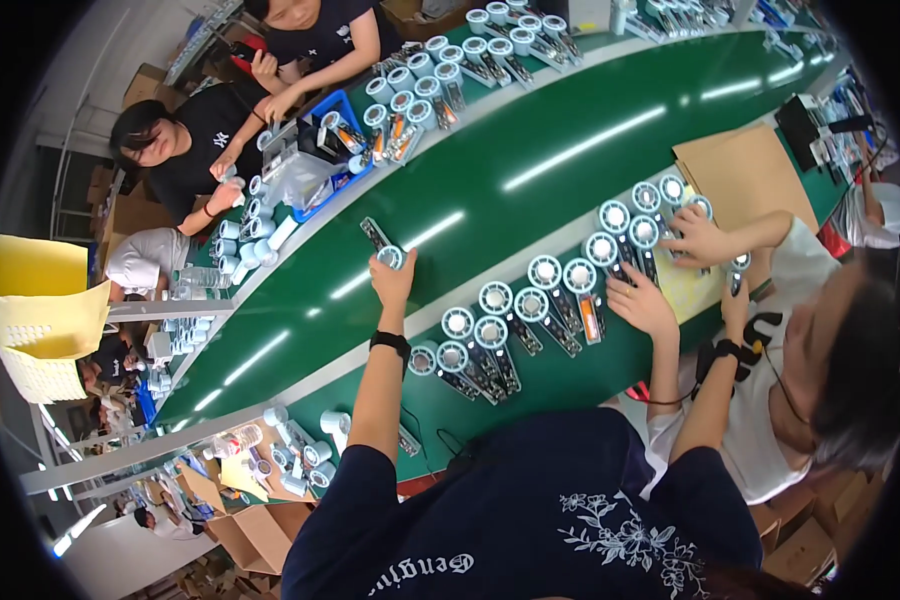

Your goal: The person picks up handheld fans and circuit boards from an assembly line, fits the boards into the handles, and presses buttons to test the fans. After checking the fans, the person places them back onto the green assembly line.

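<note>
My left hand [394,284] reaches out over the green belt, fingers closed round the round pale-blue head of a small handheld fan [389,257]. The handle of that fan points up and away to the left, its dark inner parts showing. Far to the right, my right hand [735,308] grips another small fan [739,263] by its dark handle, close to a co-worker's arm. Between my arms stand rows of similar fans [495,297], round heads toward the belt and opened handles toward me. One handle shows an orange part [590,318].
A co-worker's hands [642,300] touch fans at the right end of the rows, beside a cardboard sheet [745,175]. Across the belt [530,170], two people sit by a blue bin [342,195] and more fans. Fan parts [305,455] and a plastic bottle [235,441] lie left.
</note>
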Tool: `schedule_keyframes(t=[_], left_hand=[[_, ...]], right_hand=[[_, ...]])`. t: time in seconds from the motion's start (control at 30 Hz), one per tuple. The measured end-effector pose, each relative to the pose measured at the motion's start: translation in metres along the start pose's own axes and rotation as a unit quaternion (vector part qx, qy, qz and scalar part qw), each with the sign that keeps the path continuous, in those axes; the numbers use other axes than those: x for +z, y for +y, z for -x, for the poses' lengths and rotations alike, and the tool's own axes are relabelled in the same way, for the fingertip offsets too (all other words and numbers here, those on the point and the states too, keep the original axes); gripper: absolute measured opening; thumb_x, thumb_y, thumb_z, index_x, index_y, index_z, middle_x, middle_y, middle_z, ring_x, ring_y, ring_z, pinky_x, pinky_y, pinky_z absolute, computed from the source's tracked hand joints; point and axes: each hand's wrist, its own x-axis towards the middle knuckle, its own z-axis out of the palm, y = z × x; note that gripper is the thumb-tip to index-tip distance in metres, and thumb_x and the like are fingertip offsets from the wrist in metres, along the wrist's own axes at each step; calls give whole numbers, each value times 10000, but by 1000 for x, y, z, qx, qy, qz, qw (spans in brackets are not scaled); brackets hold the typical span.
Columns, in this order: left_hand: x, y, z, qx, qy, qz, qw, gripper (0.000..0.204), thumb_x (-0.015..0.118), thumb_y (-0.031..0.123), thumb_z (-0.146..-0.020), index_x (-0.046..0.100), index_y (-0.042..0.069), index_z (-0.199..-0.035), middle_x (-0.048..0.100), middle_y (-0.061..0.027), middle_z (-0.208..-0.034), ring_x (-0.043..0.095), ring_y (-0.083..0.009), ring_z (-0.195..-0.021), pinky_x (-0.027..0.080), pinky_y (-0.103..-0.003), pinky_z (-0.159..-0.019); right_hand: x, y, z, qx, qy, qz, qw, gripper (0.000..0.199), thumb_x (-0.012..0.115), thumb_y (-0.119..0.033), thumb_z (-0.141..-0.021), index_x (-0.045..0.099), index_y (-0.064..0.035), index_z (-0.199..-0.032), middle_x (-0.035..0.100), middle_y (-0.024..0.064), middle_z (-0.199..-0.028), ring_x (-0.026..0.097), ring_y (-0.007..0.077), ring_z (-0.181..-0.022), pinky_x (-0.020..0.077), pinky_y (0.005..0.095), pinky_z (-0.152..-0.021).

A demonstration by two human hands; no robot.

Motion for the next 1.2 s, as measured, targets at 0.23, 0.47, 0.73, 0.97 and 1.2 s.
schedule_keyframes(t=[0.23,0.47,0.73,0.97,1.2], left_hand=[[-63,15,23,-55,-77,-7,996,603,747,367,-660,509,7,-1080,598,-166,-993,592,-347,-929,471,-401,-819],[-163,64,77,97,-142,178,969,630,789,331,-619,519,52,-1115,616,-86,-964,612,-257,-921,476,-348,-815],[-230,79,170,5,-248,707,662,800,837,394,-577,465,64,-1204,607,-86,-961,600,-213,-901,472,-369,-831],[-215,105,206,35,-301,835,460,799,738,556,-651,455,90,-1235,598,-65,-903,541,-183,-736,401,-306,-748],[-236,78,237,-56,-257,604,752,552,710,326,-782,465,63,-1200,602,-94,-976,553,-231,-768,429,-365,-780]], right_hand=[[-15,3,-26,112,-94,-104,984,134,623,-182,-682,598,-104,-788,584,4,-1116,498,190,-1109,444,450,-934],[-3,-7,-23,165,-100,-58,980,121,564,-130,-768,608,-131,-881,568,-2,-1070,491,219,-1061,438,393,-876],[-88,-56,-82,215,-82,10,973,179,485,-141,-846,617,-93,-956,589,98,-874,539,254,-939,390,421,-875],[-218,-214,-180,80,-135,-773,614,393,364,-313,-997,480,22,-1165,607,123,-971,606,186,-850,481,309,-771],[-203,-241,-168,175,-208,-880,389,353,421,-252,-984,404,14,-1216,538,83,-781,532,129,-591,462,266,-527]])
